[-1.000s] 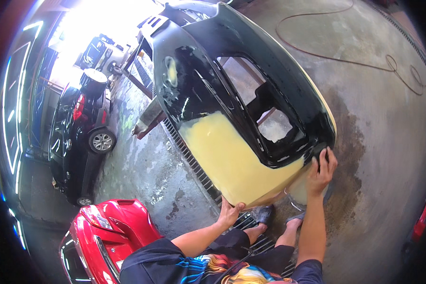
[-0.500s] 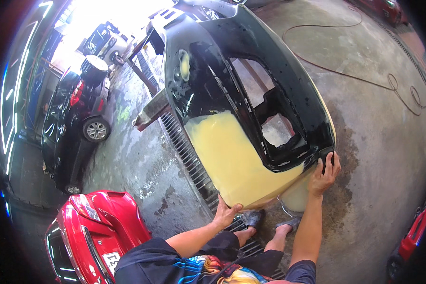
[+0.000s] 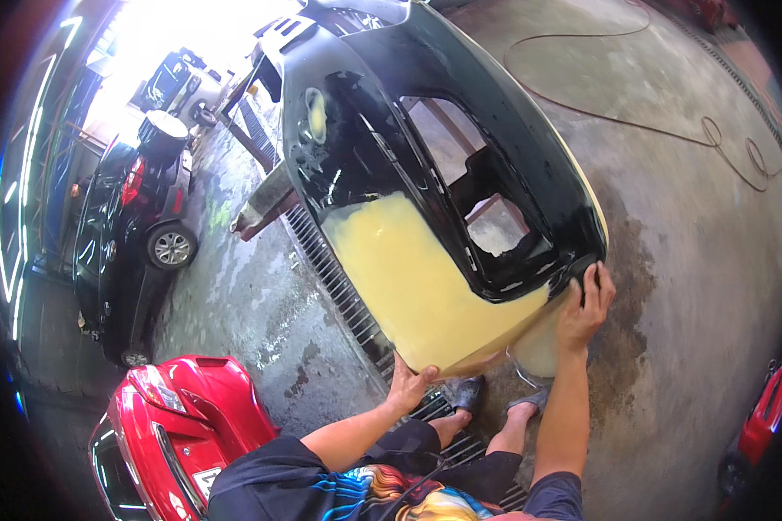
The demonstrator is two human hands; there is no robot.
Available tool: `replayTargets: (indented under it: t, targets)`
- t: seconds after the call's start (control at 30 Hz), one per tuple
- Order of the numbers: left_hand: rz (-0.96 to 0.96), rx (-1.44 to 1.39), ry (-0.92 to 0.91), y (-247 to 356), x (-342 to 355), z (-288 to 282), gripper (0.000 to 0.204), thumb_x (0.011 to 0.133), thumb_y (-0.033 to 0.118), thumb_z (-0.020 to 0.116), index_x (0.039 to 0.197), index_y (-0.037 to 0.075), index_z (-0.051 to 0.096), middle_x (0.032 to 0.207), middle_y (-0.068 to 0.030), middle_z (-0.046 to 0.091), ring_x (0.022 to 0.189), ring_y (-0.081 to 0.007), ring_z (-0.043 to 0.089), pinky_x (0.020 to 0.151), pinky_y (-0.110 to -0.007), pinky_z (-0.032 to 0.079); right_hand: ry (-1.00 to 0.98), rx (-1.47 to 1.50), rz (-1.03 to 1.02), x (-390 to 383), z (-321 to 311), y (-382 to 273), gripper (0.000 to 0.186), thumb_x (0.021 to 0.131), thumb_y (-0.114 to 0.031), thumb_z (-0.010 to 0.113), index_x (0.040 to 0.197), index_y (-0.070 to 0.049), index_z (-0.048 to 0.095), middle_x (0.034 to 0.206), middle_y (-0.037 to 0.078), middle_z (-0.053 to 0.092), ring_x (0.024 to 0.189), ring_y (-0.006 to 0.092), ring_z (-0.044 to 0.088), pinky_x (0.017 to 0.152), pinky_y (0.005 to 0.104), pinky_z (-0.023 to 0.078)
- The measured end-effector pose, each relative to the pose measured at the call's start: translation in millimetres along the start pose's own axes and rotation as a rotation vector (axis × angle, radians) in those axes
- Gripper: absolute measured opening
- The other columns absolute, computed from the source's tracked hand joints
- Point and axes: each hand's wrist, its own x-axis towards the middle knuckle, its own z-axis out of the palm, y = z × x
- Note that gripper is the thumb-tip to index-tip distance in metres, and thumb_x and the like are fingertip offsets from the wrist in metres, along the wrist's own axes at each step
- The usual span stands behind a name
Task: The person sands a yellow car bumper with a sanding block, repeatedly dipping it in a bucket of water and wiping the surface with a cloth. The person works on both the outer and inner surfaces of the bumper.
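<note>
A black car bumper (image 3: 530, 161) stretches away in front of me, its near end covered by a smooth pale-yellow patch (image 3: 408, 278). My left hand (image 3: 407, 386) grips the bumper's near lower edge, the thumb lying along the rim of the yellow area. At the right near corner, my right hand (image 3: 585, 311) presses a small dark pad (image 3: 578, 269) against the bumper; the fingers hide part of it, and its exact kind is unclear. Another, smaller yellowish spot (image 3: 317, 117) shows further up the bumper.
Under the bumper is a metal stand (image 3: 265, 204). A slotted drain grate (image 3: 339, 286) crosses the wet floor towards my feet. A red bumper (image 3: 217, 399) lies close on my left, with a black car (image 3: 135, 247) beyond it. At right, a thin hose (image 3: 617, 130) trails over the concrete.
The whole view has shifted, so the bumper appears slightly further left and higher. My right hand with the dark pad stays at the corner, its fingers slightly re-angled; the left keeps its grip.
</note>
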Motion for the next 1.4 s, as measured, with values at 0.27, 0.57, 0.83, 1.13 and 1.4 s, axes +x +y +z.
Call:
replayTargets:
  t: [0.27, 0.57, 0.83, 1.13, 1.4]
  targets:
    - [-0.002, 0.106, -0.032, -29.8, 2.7, -15.3, 0.119, 0.087, 0.08, 0.072, 0.158, -0.007, 0.032, 0.151, -0.0272, 0.046, 0.142, -0.039, 0.045, 0.121, -0.049, 0.035, 0.055, 0.048, -0.006, -0.2, 1.1, -1.7, 0.036, 0.092, -0.003, 0.077, 0.127, -0.004, 0.077, 0.134, 0.017, 0.071, 0.122, 0.0386, 0.065, 0.108, 0.0467, 0.047]
    - [-0.028, 0.099, -0.056, -57.2, 9.2, -34.6, 0.121, 0.089, 0.087, 0.061, 0.159, -0.008, 0.032, 0.155, -0.0271, 0.042, 0.142, -0.0377, 0.045, 0.12, -0.052, 0.037, 0.086, 0.038, 0.024, -7.9, 3.2, -0.3, 0.046, 0.084, -0.005, 0.083, 0.129, -0.008, 0.076, 0.134, 0.014, 0.069, 0.12, 0.0366, 0.064, 0.105, 0.0458, 0.047]
    - [-0.001, -0.193, -0.138, -35.4, 6.6, -24.1, 0.115, 0.086, 0.079, 0.075, 0.159, 0.004, 0.027, 0.156, -0.0136, 0.043, 0.138, -0.0274, 0.05, 0.114, -0.043, 0.046, 0.125, 0.117, 0.065, -7.9, -21.0, 4.2, 0.045, 0.082, -0.002, 0.085, 0.126, -0.008, 0.078, 0.132, 0.014, 0.07, 0.118, 0.0363, 0.066, 0.102, 0.0458, 0.051]
    - [0.005, -0.17, -0.148, -26.0, 5.2, -23.5, 0.114, 0.087, 0.081, 0.07, 0.159, 0.005, 0.027, 0.157, -0.0136, 0.042, 0.139, -0.0271, 0.05, 0.114, -0.044, 0.047, 0.089, 0.122, 0.046, -17.1, -2.6, -2.2, 0.045, 0.084, -0.005, 0.085, 0.128, -0.008, 0.078, 0.135, 0.013, 0.07, 0.121, 0.0347, 0.065, 0.105, 0.0442, 0.049]
    - [-0.043, -0.122, -0.107, -31.0, 5.9, -25.2, 0.114, 0.088, 0.083, 0.067, 0.162, 0.007, 0.023, 0.16, -0.014, 0.04, 0.141, -0.0274, 0.049, 0.116, -0.044, 0.046, 0.095, 0.16, 0.094, -18.4, -5.1, -3.0, 0.049, 0.082, -0.004, 0.085, 0.13, -0.009, 0.076, 0.133, 0.013, 0.069, 0.12, 0.0343, 0.064, 0.102, 0.0462, 0.048]
